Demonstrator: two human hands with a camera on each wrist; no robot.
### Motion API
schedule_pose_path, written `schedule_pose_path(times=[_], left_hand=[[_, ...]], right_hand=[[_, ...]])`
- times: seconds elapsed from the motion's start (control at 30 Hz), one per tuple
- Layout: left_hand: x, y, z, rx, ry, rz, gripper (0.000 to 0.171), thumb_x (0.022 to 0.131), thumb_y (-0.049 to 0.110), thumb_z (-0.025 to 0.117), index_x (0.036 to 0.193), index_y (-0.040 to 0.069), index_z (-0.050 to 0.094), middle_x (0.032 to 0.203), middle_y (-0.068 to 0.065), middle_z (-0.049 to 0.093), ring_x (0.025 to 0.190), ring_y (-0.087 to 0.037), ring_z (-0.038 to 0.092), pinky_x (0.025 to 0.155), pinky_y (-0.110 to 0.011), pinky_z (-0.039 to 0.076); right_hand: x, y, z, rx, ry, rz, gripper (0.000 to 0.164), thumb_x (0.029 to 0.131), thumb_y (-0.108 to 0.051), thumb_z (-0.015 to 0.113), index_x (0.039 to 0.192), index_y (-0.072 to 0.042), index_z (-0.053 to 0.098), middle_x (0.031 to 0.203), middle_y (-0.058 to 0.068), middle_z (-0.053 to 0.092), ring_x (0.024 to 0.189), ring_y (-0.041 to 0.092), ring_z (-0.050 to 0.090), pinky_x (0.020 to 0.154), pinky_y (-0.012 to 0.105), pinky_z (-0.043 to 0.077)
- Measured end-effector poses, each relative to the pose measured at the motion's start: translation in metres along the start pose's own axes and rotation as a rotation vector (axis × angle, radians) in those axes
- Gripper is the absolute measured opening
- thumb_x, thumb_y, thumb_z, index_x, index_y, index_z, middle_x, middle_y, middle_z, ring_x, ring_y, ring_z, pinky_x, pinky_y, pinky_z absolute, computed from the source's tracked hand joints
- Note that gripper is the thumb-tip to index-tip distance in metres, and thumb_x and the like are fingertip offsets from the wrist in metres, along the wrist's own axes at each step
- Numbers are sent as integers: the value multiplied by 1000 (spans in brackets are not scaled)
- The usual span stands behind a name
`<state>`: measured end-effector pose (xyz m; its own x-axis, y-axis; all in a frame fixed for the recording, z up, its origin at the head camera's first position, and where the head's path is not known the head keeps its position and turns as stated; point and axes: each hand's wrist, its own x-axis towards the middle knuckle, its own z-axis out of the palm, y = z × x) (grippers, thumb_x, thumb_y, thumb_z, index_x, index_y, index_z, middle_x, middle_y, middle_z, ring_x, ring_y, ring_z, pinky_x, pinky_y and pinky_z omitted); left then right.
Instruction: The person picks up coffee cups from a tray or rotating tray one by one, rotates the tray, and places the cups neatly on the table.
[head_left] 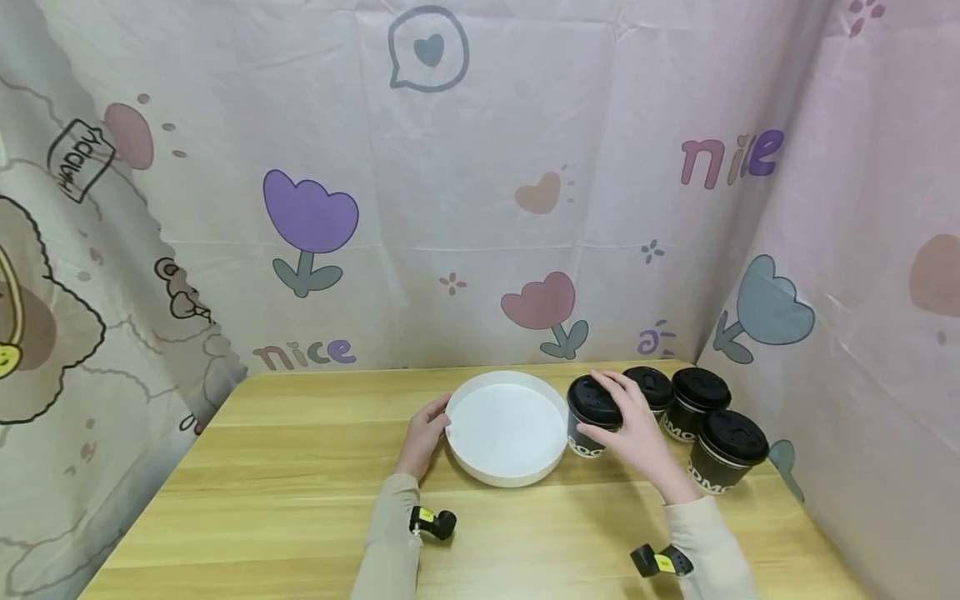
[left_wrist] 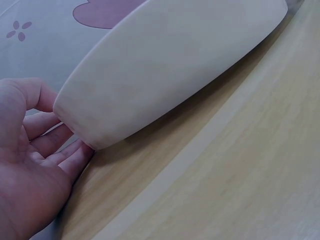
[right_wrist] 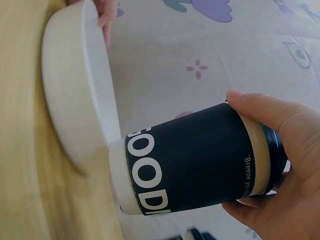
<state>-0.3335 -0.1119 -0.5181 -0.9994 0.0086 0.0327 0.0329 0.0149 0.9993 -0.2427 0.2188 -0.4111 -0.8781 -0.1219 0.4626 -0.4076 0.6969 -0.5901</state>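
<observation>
A round white tray (head_left: 507, 429) with a low wall is at the middle of the table. My left hand (head_left: 424, 437) grips its left edge; in the left wrist view, the thumb and fingers of that hand (left_wrist: 37, 150) meet the tray's side wall (left_wrist: 150, 75). Just right of the tray, my right hand (head_left: 633, 429) holds a black paper coffee cup (head_left: 586, 437) near its black lid (head_left: 595, 400). Large white letters on the cup (right_wrist: 195, 160) show in the right wrist view. Whether the cup's base touches the table cannot be told.
Three more lidded coffee cups stand close together at the right: one behind my hand (head_left: 651, 387), one at the back (head_left: 697, 404), one nearer (head_left: 726, 454). The wooden table (head_left: 300, 475) runs back to a printed cloth (head_left: 420, 208), with more cloth at both sides.
</observation>
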Motion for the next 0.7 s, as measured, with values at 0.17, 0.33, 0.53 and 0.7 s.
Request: schedule_pose_path(times=[0.17,0.33,0.53,0.7], left_hand=[[-1,3,0,3,-8,-7,54,89,1,49,143,1,46,148,-18,47,138,-31,43,107,-33,43],[-6,11,0,-5,-22,-6,54,89,-1,49,142,-3,45,148,-22,45,138,-34,42,104,-31,45],[-21,34,0,10,-34,-1,53,89,-2,48,142,-7,43,147,-24,45,138,-36,42,103,-29,45],[-21,33,0,9,-33,-6,53,89,-2,48,142,-5,44,148,-24,44,139,-36,41,110,-41,42]], right_hand=[[-16,13,-11,-69,20,-3,76,75,-22,83,142,-12,48,145,19,39,134,42,35,102,67,35],[-30,23,-17,-117,29,7,76,75,-23,83,141,-10,48,143,23,39,131,44,36,98,68,36],[-41,33,-22,-143,29,63,77,76,-26,82,142,-8,46,143,22,38,131,46,35,98,69,35],[-49,41,-25,-157,49,72,79,76,-25,82,143,-8,45,142,23,39,129,46,35,96,67,36]])
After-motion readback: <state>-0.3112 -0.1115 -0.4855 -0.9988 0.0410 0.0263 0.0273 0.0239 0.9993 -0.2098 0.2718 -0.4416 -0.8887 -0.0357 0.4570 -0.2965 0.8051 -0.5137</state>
